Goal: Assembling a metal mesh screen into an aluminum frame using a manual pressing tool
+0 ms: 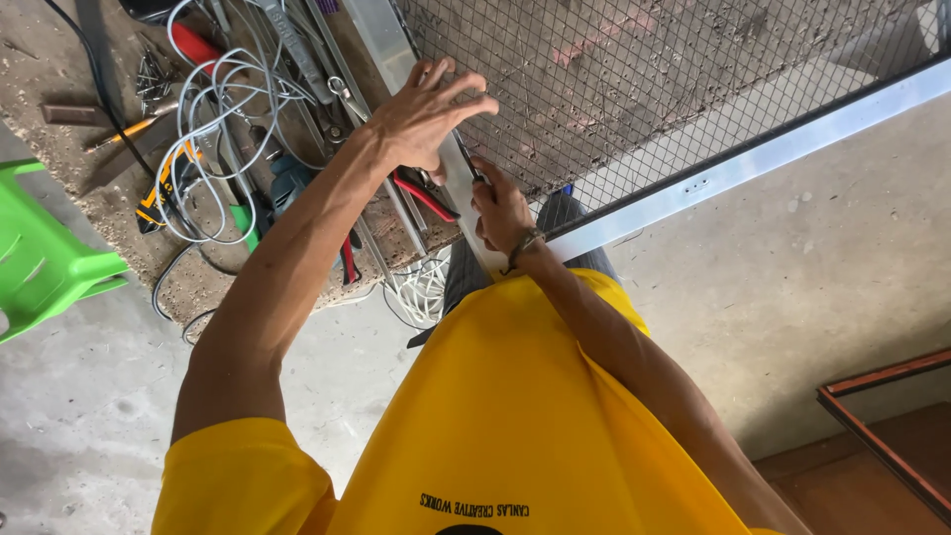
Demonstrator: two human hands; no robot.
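The aluminium screen frame (693, 183) lies across the view from 12 o'clock down to the centre and out to 3 o'clock, its corner meeting near the middle, just above the yellow shirt (515, 416). Dark wire mesh (634, 79) fills it.

The left hand (431, 114) rests on the frame's upright rail at about 11 o'clock of the corner, fingers spread wide and pressing flat on metal and mesh, gripping nothing. The right hand (500, 208) sits right at the corner, curled narrow around something small and dark against the rail; what it is I cannot tell, since the fingers hide it.

Risks, as I judge them: the mesh edge and cut wire ends lie under the left fingertips, so a slip along the rail could scratch or prick them. If the pressing hand eases, the mesh could pull out of its groove near the corner or pucker. A push from the right hand that skids off the rail would drive into the mesh and dent or tear it.

At 9 to 10 o'clock, on a rough board (59, 69), lie red-handled pliers (426, 196), a coil of white cable (213, 109) and other tools, close enough for an elbow to drag. A green plastic stool (45, 253) stands at 9 o'clock on the concrete floor (812, 267).
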